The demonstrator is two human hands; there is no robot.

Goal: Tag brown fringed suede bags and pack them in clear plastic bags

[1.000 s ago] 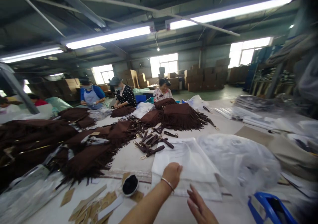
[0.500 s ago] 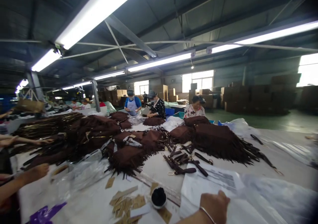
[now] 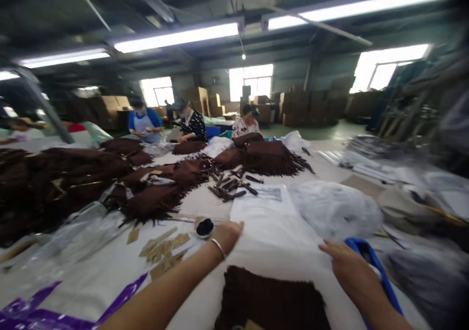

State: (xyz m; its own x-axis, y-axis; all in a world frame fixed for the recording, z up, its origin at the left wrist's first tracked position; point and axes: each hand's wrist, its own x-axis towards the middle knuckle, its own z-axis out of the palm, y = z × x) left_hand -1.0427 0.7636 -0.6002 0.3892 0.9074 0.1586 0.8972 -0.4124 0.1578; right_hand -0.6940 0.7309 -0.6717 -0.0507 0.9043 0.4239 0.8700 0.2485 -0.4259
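Note:
My left hand (image 3: 227,237), a bangle on its wrist, is closed on the left edge of a white translucent plastic bag (image 3: 271,225) lying on the table. At the opposite edge of that sheet, my right hand (image 3: 346,261) pinches the plastic, its fingers pointing left. Between my forearms, close to me, lies a dark brown fringed piece (image 3: 273,298), with a bit of tan card at its lower edge. Just left of my left hand stands a small white bowl (image 3: 205,228) of black stuff.
Tan tags (image 3: 164,252) lie left of the bowl. Brown fringed bags (image 3: 271,156) and dark straps (image 3: 229,187) fill the table beyond. A blue bin (image 3: 366,252) is beside my right hand; purple plastic (image 3: 44,315) lies lower left. Several co-workers (image 3: 144,122) are across the table.
My view has swung right and down. My right hand and the brown fringed piece have come into view. The co-worker's arms at the left have left the picture.

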